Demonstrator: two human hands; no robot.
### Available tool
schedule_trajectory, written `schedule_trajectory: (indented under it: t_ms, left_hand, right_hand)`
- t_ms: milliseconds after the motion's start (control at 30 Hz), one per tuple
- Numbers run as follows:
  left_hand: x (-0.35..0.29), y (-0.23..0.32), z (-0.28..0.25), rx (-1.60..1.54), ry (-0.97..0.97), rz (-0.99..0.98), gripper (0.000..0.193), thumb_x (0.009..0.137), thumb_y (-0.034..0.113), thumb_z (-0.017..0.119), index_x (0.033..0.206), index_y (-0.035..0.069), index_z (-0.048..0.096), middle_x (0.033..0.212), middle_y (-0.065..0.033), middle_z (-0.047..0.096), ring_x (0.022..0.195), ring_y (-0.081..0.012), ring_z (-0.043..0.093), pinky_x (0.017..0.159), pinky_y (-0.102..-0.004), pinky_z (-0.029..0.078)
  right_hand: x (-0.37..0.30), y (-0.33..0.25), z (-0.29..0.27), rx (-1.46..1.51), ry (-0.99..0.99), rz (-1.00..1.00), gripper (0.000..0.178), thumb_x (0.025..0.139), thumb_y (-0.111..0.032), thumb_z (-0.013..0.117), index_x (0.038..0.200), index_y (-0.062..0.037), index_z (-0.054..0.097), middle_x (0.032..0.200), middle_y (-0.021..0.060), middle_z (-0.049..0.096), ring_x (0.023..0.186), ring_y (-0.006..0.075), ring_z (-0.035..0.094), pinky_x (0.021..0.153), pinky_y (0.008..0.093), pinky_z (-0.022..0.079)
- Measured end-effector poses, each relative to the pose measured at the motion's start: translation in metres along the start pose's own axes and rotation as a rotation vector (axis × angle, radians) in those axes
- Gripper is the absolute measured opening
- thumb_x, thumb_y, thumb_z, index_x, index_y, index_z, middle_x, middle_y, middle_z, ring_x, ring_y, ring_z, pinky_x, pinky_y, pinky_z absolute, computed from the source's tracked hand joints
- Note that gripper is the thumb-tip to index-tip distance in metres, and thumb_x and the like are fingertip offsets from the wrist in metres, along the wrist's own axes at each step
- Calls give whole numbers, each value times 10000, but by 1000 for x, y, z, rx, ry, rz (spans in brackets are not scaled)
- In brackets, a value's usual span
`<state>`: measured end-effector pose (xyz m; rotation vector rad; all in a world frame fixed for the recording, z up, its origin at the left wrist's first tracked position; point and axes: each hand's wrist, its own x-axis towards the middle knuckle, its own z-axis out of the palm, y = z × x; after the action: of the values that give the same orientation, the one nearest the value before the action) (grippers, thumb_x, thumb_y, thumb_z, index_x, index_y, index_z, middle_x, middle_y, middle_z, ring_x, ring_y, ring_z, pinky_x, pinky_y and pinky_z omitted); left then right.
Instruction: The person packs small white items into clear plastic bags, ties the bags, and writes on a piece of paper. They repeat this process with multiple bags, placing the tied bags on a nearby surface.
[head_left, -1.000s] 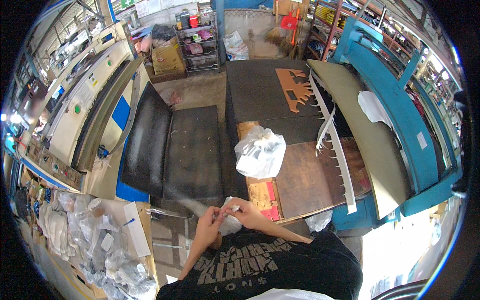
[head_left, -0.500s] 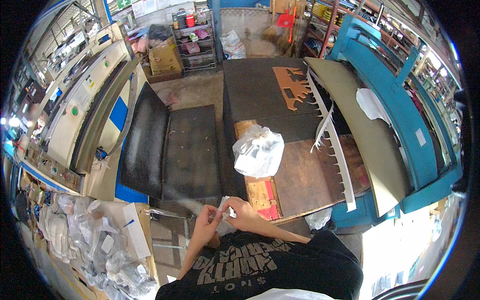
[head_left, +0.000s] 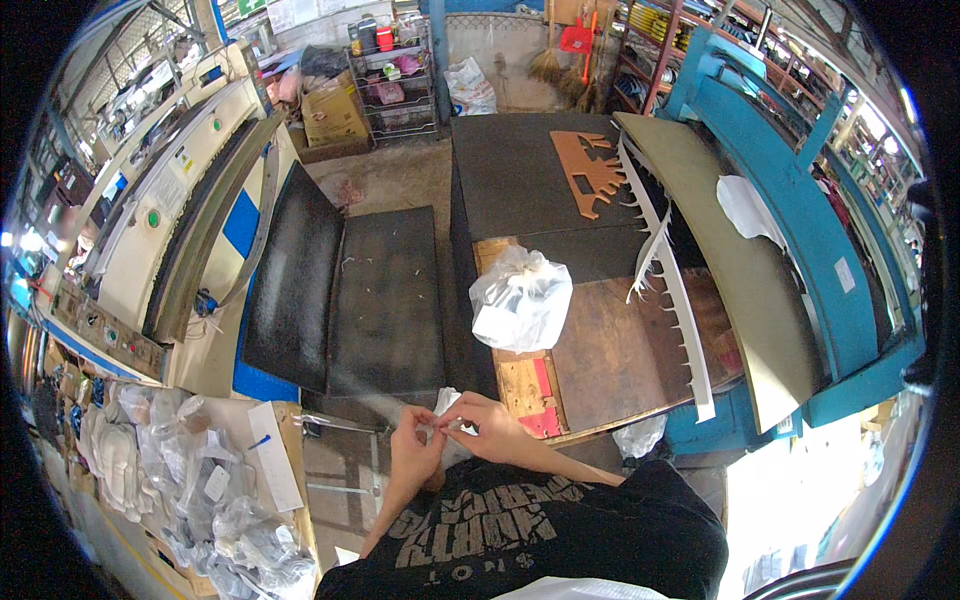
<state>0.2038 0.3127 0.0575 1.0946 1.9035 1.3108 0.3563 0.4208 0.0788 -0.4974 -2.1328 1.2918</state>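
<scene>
Close in front of my body, my left hand (head_left: 414, 442) and my right hand (head_left: 484, 424) meet with fingertips pinched together. Between them they grip the gathered top of a whitish, translucent plastic bag (head_left: 447, 400). Part of it sticks up beyond the fingers, while the rest hangs below and is mostly hidden by my hands and shirt. What the bag contains cannot be made out. Ahead and slightly right, a filled white plastic bag (head_left: 520, 305) sits on the worktable (head_left: 620, 335), apart from both hands.
A long white strip with jagged edges (head_left: 678, 315) and an orange cut-out sheet (head_left: 583, 175) lie on the table. To the right stands a blue press machine (head_left: 800, 200), to the left a cream machine (head_left: 170, 200). Several plastic bags (head_left: 215, 490) cover a side table at lower left.
My fingers have shifted on the bag's gathered top, and the right hand's fingertips are now pinched closer to the left's. The view has moved slightly; the bag on the table stays put.
</scene>
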Motion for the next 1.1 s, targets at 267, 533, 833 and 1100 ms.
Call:
schedule_trajectory:
  t_ms: [267,533,833,1100]
  left_hand:
    - [4,-33,-3,-62,-173,-20,208,986,137,676,1160,29,641,910,-4,650,801,-95,588,668,-261,466]
    - [2,-25,-18,-616,-317,-246,138,1000,197,652,1058,81,605,792,31,537,591,-44,391,530,-229,297]
    - [-1,-17,-24,-763,-276,-423,170,1074,263,592,1061,94,580,765,66,484,570,-38,375,515,-224,300]
    - [0,-5,-26,-523,-359,-361,229,1114,309,527,1118,88,587,752,68,458,590,-41,395,517,-239,304]
  right_hand:
    - [0,-6,1,-19,25,16,217,862,-59,764,1065,-61,687,1043,138,672,937,355,669,807,437,567]
    - [-3,10,5,-193,68,-180,236,839,-69,800,1027,-27,664,1013,137,649,963,333,647,800,418,557]
    - [-2,11,5,-247,17,-155,232,805,-86,775,1004,-38,668,1007,133,649,975,356,616,867,453,528]
    - [-3,16,10,-164,72,-99,189,851,-114,774,989,-33,674,985,144,664,955,370,636,831,454,528]
